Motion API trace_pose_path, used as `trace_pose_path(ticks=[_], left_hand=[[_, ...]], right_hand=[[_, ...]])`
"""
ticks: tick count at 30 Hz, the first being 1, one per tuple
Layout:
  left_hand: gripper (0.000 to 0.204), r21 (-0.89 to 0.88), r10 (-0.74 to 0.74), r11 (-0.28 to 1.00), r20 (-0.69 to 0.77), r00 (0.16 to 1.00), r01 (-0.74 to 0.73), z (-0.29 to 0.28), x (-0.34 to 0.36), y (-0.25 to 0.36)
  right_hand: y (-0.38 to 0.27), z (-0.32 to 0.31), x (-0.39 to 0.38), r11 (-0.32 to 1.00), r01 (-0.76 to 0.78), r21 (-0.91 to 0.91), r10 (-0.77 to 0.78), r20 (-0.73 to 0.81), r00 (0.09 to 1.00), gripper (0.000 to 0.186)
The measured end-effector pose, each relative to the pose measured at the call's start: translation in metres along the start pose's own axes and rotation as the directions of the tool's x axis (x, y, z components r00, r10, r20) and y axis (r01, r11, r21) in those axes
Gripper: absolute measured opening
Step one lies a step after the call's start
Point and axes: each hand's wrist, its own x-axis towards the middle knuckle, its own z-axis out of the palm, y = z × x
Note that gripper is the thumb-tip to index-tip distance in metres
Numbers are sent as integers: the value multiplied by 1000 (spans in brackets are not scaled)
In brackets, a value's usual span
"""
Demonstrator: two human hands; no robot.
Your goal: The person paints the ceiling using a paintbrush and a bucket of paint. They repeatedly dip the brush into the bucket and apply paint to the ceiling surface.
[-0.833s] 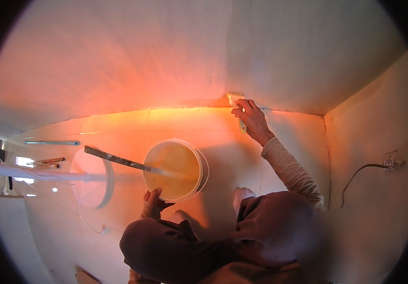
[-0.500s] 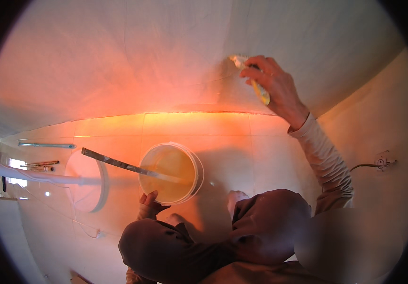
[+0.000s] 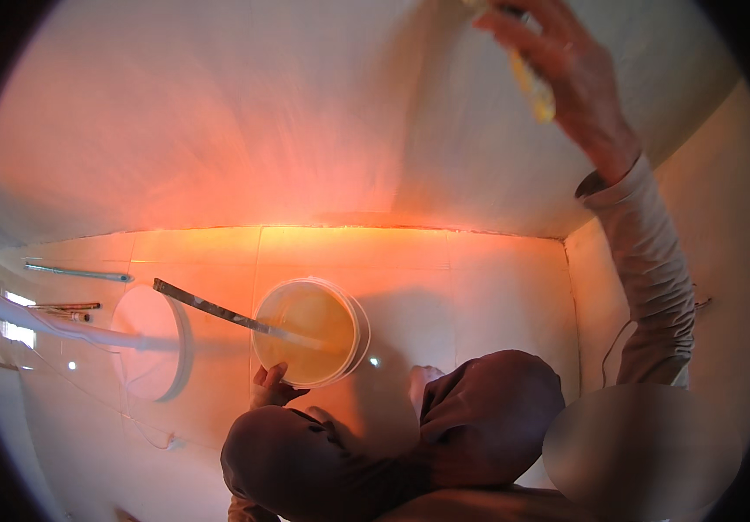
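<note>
Raised high at the upper right, my right hand [image 3: 585,87] is closed around a paintbrush with a yellow handle [image 3: 531,87]. The brush head is at the wall [image 3: 305,113], partly cut off by the top edge of the view. Low in the middle, the fingers of my left hand [image 3: 272,387] grip the near-left rim of a white plastic bucket [image 3: 361,335]. Yellowish liquid [image 3: 318,344] fills part of it. A long, flat stick [image 3: 209,306] leans in the bucket, its dark upper end jutting out to the left.
On the tiled floor left of the bucket stands a round white base [image 3: 147,365] with a white pole [image 3: 61,329]. Beyond it lie a light-blue rod [image 3: 79,272] and several thin brushes or sticks [image 3: 66,306]. My bent knees [image 3: 497,418] are close to the bucket.
My right hand has moved up the wall and to the right with the paintbrush. The left hand stays on the bucket rim; the view has shifted slightly.
</note>
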Motion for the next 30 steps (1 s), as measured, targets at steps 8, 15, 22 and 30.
trace_pose_path(ticks=[8,15,22,30], left_hand=[[55,-89,67,994,55,996,-62,9,-11,2],[55,-117,46,992,47,998,-40,10,-9,1],[55,-78,72,994,-59,996,-77,18,-20,5],[52,16,84,996,9,996,-84,12,-7,-3]], right_hand=[[-75,66,-83,965,-61,254,-34,353,935,26],[-10,10,6,965,-122,233,109,68,992,30],[19,-28,56,999,6,41,1,-167,986,29],[-32,18,-27,981,-44,186,-1,236,972,31]])
